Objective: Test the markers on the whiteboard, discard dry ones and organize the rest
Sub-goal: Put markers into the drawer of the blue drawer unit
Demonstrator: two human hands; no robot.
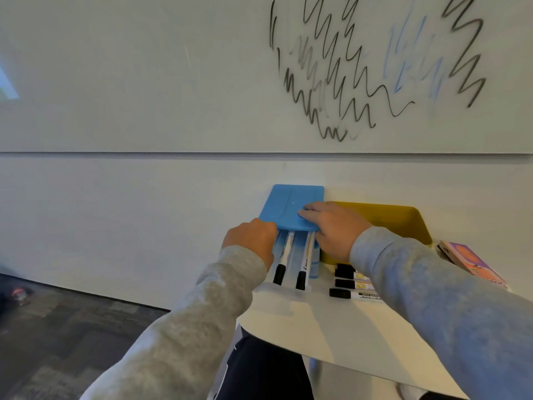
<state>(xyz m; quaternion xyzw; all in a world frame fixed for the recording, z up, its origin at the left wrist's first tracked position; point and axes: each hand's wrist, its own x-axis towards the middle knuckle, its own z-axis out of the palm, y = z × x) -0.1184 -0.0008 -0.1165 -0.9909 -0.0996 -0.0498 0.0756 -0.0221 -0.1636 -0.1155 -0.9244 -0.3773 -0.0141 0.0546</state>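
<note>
From the head camera, the right hand (334, 226) lies palm-down on a blue lid (291, 206), its fingers (310, 212) stretched nearly straight and close together, pressing flat on the lid's top near its near right corner. The thumb side is hidden under the palm, so whether it hooks the lid's edge cannot be told.

The left hand (249, 238) sits at the lid's near left corner, knuckles up and fingers curled downward round the left edge of the clear tray (288, 288) that slides beneath the lid; the fingertips themselves are hidden, so the exact hold is not clear.

Between the two hands, just below the lid's near edge, two markers lie side by side in the tray's grooves, black caps toward the person: the left marker (284, 259) right beside the left hand's wrist, the right marker (305, 262) just under the right hand's heel.

To the right of the tray, under the right forearm's grey sleeve (432, 284), loose markers (350, 284) lie stacked across the white table (346, 336), caps pointing left. Behind the right hand stands a yellow bin (403, 220), touching the lid's right side.

Above both hands, the whiteboard (144, 82) carries black and pale blue squiggles (360, 67), up and to the right of the fingers.
</note>
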